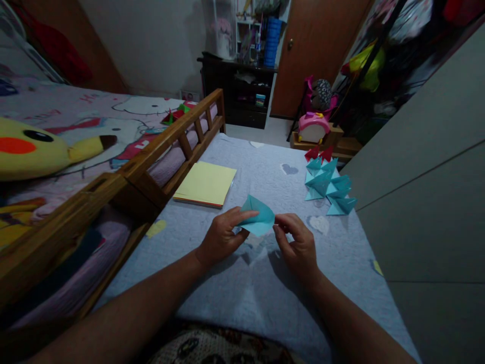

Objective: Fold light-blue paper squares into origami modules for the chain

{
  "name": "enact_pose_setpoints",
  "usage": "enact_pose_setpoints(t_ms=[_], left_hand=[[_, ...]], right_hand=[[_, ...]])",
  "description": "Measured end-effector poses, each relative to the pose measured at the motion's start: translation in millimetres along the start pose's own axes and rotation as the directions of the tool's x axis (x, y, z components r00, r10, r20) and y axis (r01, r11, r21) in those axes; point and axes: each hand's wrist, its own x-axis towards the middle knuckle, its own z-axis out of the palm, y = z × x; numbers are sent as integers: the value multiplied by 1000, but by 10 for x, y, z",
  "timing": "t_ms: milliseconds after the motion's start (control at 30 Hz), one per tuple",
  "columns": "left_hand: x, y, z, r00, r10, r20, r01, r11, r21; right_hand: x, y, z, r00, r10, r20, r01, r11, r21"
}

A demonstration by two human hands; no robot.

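Note:
A partly folded sheet of turquoise origami paper (258, 217) is held between both hands, above the bed sheet. My left hand (224, 231) pinches its left side, thumb on top and fingers beneath. The thumb and forefinger of my right hand (296, 241) close on the paper's right tip. Beyond the left hand lies a stack of square paper (206, 183), yellow on top, with orange-red edges showing below. To the right are several turquoise folded paper pieces (322, 179), pointed in shape, with red folded pieces (319, 153) behind them.
A wooden bed rail (178, 144) runs along the left. Past it, a yellow plush toy (34, 151) and a red-and-green folded piece (175, 115) rest on another bed. A pale cabinet (435, 202) borders the right side. Dark shelves (237, 93) stand at the back.

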Motion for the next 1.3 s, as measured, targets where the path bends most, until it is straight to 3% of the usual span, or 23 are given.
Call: enact_pose_setpoints(t_ms=[367,667,933,1300], left_hand=[[-15,-17,-4,1000,1,25,-1,1000,-31],[18,32,-23,995,-99,27,100,993,-66],[27,39,-11,997,-78,18,80,986,-147],[30,68,-27,994,-104,35,109,978,-180]], right_hand=[[-29,-12,11,995,-97,40,98,994,-36],[-78,-10,36,999,-7,-41,6,999,-35],[-41,-30,34,995,-100,7,100,995,-8],[-80,5,32,989,-120,90,123,992,-32]])
